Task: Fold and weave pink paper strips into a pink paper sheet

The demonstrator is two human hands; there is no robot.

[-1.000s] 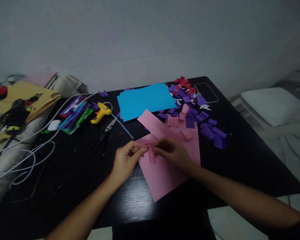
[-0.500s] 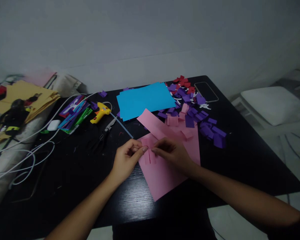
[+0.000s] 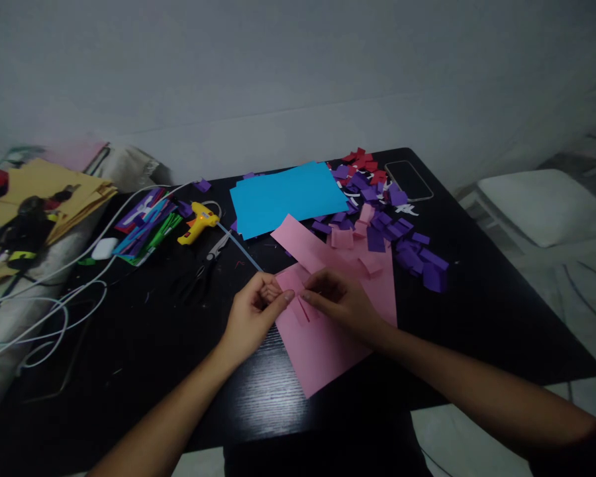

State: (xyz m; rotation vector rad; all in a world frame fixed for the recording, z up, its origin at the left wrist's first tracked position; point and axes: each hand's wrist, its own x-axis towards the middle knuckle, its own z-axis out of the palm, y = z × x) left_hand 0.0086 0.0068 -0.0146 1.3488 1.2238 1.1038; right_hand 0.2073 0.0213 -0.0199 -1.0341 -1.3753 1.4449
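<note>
Small folded pink paper piece (image 3: 289, 281), pinched in nearly closed fingertips of my left hand (image 3: 248, 319) and right hand (image 3: 351, 309), seems to need gentle handling.

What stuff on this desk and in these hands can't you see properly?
All in the head view:
- Middle of the small pink piece: partly covered by thumbs of the left hand and right hand.
- How many blue sheets: the top one hides those beneath.
- Handles of the black-handled tool: lost against the dark desk.
- Tan papers: cut off by the left edge.
</note>
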